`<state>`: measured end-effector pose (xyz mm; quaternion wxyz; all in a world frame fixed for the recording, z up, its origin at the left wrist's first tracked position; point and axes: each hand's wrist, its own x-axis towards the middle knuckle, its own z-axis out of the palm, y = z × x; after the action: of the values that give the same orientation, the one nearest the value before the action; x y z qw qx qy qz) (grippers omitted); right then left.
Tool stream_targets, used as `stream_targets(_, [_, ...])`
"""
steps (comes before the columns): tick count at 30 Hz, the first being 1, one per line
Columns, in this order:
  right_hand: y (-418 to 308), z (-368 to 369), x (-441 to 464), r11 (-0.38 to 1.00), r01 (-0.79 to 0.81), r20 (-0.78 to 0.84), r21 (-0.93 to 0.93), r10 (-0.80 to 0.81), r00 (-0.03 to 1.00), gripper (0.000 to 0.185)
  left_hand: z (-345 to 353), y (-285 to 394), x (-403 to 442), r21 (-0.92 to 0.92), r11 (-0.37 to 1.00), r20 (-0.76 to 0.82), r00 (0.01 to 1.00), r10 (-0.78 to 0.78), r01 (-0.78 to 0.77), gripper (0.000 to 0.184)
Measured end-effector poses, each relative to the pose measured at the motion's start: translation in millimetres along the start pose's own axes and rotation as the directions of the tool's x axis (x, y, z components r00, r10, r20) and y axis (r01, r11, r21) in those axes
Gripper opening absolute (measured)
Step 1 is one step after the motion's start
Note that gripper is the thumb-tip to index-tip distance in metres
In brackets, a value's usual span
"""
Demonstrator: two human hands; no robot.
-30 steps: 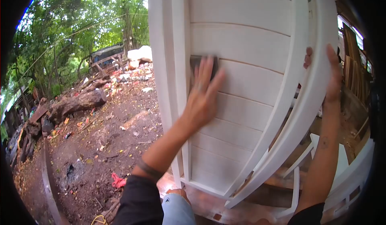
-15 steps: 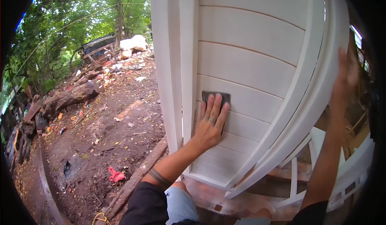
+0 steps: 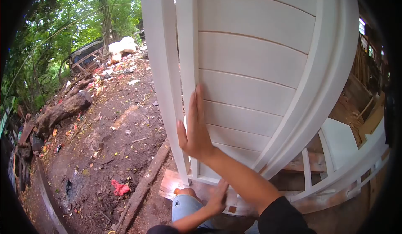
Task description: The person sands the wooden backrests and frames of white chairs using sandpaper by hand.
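Observation:
A tall white slatted panel (image 3: 247, 87) with a white frame stands before me. My right hand (image 3: 195, 129) reaches across to its left side, its fingers stretched upward along the left upright (image 3: 187, 46) and its thumb apart. Nothing shows in that hand. Low down, by the panel's bottom rail, is my left hand (image 3: 217, 198), partly behind my right forearm. Its fingers are not clear enough to show whether they hold anything. The dark sanding pad seen under the left hand earlier is out of sight now.
Behind the panel's right side lies a white slatted frame (image 3: 307, 171). Wooden boards (image 3: 356, 92) stand at the right. On the left is bare ground with a log (image 3: 65, 110), a long timber (image 3: 144, 184), a red scrap (image 3: 120, 187) and scattered litter.
My right hand has crossed from the panel's right edge to its left upright. The left hand has dropped from the slats to the bottom, and the pad has gone from view. The view has shifted slightly.

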<state>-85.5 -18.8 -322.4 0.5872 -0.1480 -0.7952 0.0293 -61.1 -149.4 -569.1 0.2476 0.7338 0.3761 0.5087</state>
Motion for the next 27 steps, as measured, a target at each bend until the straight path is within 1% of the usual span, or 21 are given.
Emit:
stream_targets(1, [5.6,-0.3,-18.6,1.0,-0.014,0.041,0.022,0.013,0.999,0.077,-9.5,6.3,-20.8,-0.073,0.988,-0.045,0.989,-0.14,0.137,0.061])
stream_targets(5, [15.9,-6.0,-107.6,0.978,-0.171,0.302,0.117,0.129,0.945,0.076,-86.5,2.2,-63.0,0.135,0.959,-0.269,0.941,-0.206,0.248,0.055])
stream_targets(6, [10.1,-16.2,-121.9,0.957,-0.259,0.388,0.134,0.19,0.902,0.072,-110.2,13.7,-18.9,0.117,0.993,-0.392,0.919,0.042,0.005,0.053])
stream_targets(7, [3.2,-29.4,-133.6,0.928,-0.345,0.472,0.144,0.242,0.848,0.069,-133.9,25.4,25.2,0.166,0.958,-0.484,0.827,0.287,-0.235,0.051])
stream_targets(8, [-2.5,-40.8,-139.7,0.892,-0.427,0.549,0.147,0.285,0.785,0.066,-174.1,57.1,66.5,0.322,0.874,-0.398,0.786,0.473,-0.363,0.048])
stream_targets(10, [-16.7,-67.6,-128.2,0.964,-0.241,0.42,0.117,0.172,0.891,0.058,-218.2,128.7,153.8,0.649,0.614,-0.218,0.663,0.716,-0.45,0.055])
stream_targets(11, [-23.7,-85.1,-116.4,0.986,-0.143,0.353,0.081,0.106,0.93,0.054,-225.2,174.7,195.5,0.742,0.53,-0.164,0.656,0.737,-0.411,0.06])
stream_targets(12, [-30.4,-106.6,-102.4,0.997,-0.077,0.229,-0.005,0.076,0.97,0.049,-233.2,199.5,247.4,0.729,0.357,-0.06,0.466,0.883,-0.583,0.052])
stream_targets(13, [-38.4,-131.1,-86.1,0.995,-0.026,0.107,-0.099,0.036,0.994,0.044,-237.4,230.9,294.5,0.826,0.162,0.053,0.361,0.931,-0.54,0.053])
stream_targets(14, [-45.5,-157.8,-68.0,0.979,-0.012,-0.046,-0.204,0.002,0.999,0.043,-240.7,254.6,337.2,0.781,0.06,0.123,0.248,0.961,-0.622,0.057])
stream_targets(15, [-46.0,-187.8,-55.3,0.889,0.043,-0.153,-0.456,-0.126,0.98,0.044,-238.7,279.2,367.3,0.812,0.103,0.089,0.296,0.951,-0.574,0.054])
stream_targets(16, [-39.9,-211.1,-41.6,0.83,-0.029,-0.339,-0.556,-0.195,0.92,0.048,-236.2,285.2,383.6,0.85,0.127,0.057,0.33,0.942,-0.512,0.053])
stream_targets(18, [-36.7,-256.5,6.7,0.842,-0.054,-0.503,-0.536,-0.268,0.822,0.053,-230.6,288.2,408.2,0.917,0.152,0.0,0.381,0.924,-0.369,0.051])
stream_targets(19, [-27.2,-274.2,18.7,0.858,-0.116,-0.57,-0.5,-0.226,0.79,0.052,-225.9,281.3,414.1,0.944,0.155,-0.028,0.399,0.917,-0.291,0.051])
stream_targets(20, [-18.6,-289.7,24.1,0.872,-0.176,-0.631,-0.457,-0.179,0.755,0.052,-213.6,260.5,399.6,0.915,0.22,-0.028,0.488,0.872,-0.339,0.056])
stream_targets(21, [-10.7,-301.7,24.0,0.939,-0.231,-0.624,-0.254,0.024,0.781,0.054,-197.0,229.9,370.9,0.883,0.284,-0.021,0.573,0.819,-0.373,0.063])
stream_targets(22, [-2.7,-311.1,23.7,0.956,-0.291,-0.57,-0.037,0.219,0.792,0.057,-178.5,195.6,345.1,0.895,0.305,-0.063,0.583,0.81,-0.326,0.065])
stream_targets(23, [3.3,-316.8,22.8,0.92,-0.351,-0.475,0.177,0.392,0.788,0.059,-159.6,163.3,313.9,0.839,0.417,-0.095,0.663,0.743,-0.348,0.067])
stream_targets(25, [20.6,-314.8,12.9,0.785,-0.378,-0.247,0.491,0.541,0.804,0.061,-127.8,95.4,260.0,0.756,0.544,-0.112,0.747,0.656,-0.365,0.072])
stream_targets(26, [26.6,-311.0,7.2,0.676,-0.394,-0.12,0.622,0.58,0.806,0.062,-128.1,98.2,260.4,0.752,0.541,-0.122,0.726,0.676,-0.377,0.072])
stream_targets(27, [29.2,-310.0,6.9,0.677,-0.394,-0.095,0.622,0.564,0.82,0.063,-127.7,102.0,263.9,0.745,0.541,-0.141,0.701,0.699,-0.389,0.072])
